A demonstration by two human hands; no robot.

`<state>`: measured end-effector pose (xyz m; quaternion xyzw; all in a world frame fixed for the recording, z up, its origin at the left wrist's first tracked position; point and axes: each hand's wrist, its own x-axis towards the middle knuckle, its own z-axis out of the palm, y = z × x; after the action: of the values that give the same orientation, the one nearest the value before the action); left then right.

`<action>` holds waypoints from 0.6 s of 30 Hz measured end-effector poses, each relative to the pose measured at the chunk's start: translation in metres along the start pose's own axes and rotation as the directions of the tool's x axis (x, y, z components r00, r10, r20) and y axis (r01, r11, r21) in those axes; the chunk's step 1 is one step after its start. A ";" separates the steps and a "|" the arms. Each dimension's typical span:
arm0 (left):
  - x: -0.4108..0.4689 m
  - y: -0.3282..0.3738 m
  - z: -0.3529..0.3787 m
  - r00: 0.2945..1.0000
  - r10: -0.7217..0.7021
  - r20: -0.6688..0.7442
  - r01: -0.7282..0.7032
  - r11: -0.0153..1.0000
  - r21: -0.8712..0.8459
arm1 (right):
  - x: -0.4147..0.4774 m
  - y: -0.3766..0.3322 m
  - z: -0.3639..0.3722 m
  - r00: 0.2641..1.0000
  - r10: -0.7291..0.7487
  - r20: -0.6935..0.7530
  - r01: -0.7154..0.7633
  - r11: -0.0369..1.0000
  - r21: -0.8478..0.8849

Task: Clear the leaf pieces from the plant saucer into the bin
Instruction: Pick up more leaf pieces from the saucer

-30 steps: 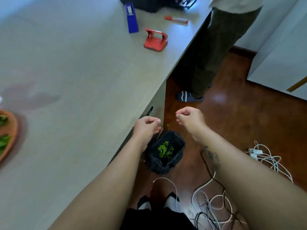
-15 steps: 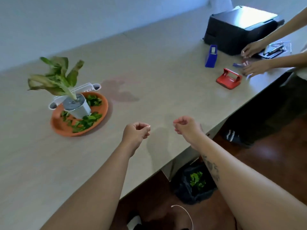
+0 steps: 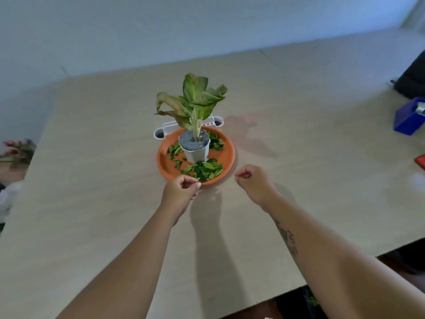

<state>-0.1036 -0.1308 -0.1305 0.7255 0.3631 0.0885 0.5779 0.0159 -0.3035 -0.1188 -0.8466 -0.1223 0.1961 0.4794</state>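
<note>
An orange plant saucer (image 3: 228, 151) sits in the middle of the table with a white pot (image 3: 196, 153) and its leafy plant (image 3: 195, 100) standing in it. Green leaf pieces (image 3: 203, 170) lie around the pot, thickest at the near rim. My left hand (image 3: 180, 192) is at the saucer's near edge, fingers curled with the fingertips pinched together right by the leaf pile; I see nothing in it. My right hand (image 3: 253, 184) hovers just right of the saucer, loosely closed and empty. A sliver of the black bin (image 3: 308, 300) shows under the table's near edge.
A white holder (image 3: 169, 128) stands behind the saucer. A blue block (image 3: 409, 118), a black device (image 3: 411, 79) and a red item (image 3: 420, 161) sit at the right edge of the beige table (image 3: 92, 180). Red flowers (image 3: 17, 149) show at the far left.
The view swung from the bin on the floor up to the table and onto the saucer. Both hands moved from over the bin to the saucer's near edge.
</note>
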 end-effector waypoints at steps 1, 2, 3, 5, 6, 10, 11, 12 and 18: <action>0.008 -0.003 -0.008 1.000 0.006 -0.010 -0.006 1.000 0.005 | 0.007 -0.005 0.009 1.000 -0.024 0.012 0.025 0.998 -0.049; 0.016 -0.006 -0.014 1.000 0.014 -0.017 -0.013 1.000 0.021 | 0.014 -0.009 0.019 0.999 -0.049 0.024 0.051 0.995 -0.091; 0.024 -0.009 -0.020 0.999 0.024 -0.022 -0.023 0.999 0.040 | 0.022 -0.012 0.028 0.997 -0.070 0.034 0.074 0.989 -0.132; 0.039 -0.012 -0.027 0.998 0.063 -0.017 -0.061 0.994 0.087 | 0.037 -0.014 0.042 0.992 -0.104 0.065 0.117 0.965 -0.235; 0.047 -0.012 -0.029 0.996 0.090 -0.009 -0.088 0.988 0.128 | 0.044 -0.014 0.048 0.988 -0.128 0.091 0.150 0.942 -0.301; 0.078 -0.012 -0.028 0.975 0.189 0.120 -0.221 0.901 0.372 | 0.065 -0.022 0.064 0.970 -0.174 0.168 0.233 0.853 -0.467; 0.084 -0.013 -0.026 0.966 0.204 0.158 -0.254 0.860 0.443 | 0.069 -0.025 0.066 0.965 -0.172 0.196 0.250 0.824 -0.508; 0.090 -0.014 -0.023 0.960 0.203 0.195 -0.276 0.813 0.513 | 0.072 -0.026 0.069 0.959 -0.160 0.235 0.268 0.785 -0.559; 0.111 -0.018 -0.011 0.932 0.125 0.339 -0.338 0.634 0.695 | 0.093 -0.026 0.078 0.933 -0.034 0.359 0.309 0.590 -0.746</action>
<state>-0.0375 -0.0513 -0.1758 0.9431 0.1914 -0.0887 0.2572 0.0639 -0.1940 -0.1522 -0.9129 -0.3512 0.2028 0.0469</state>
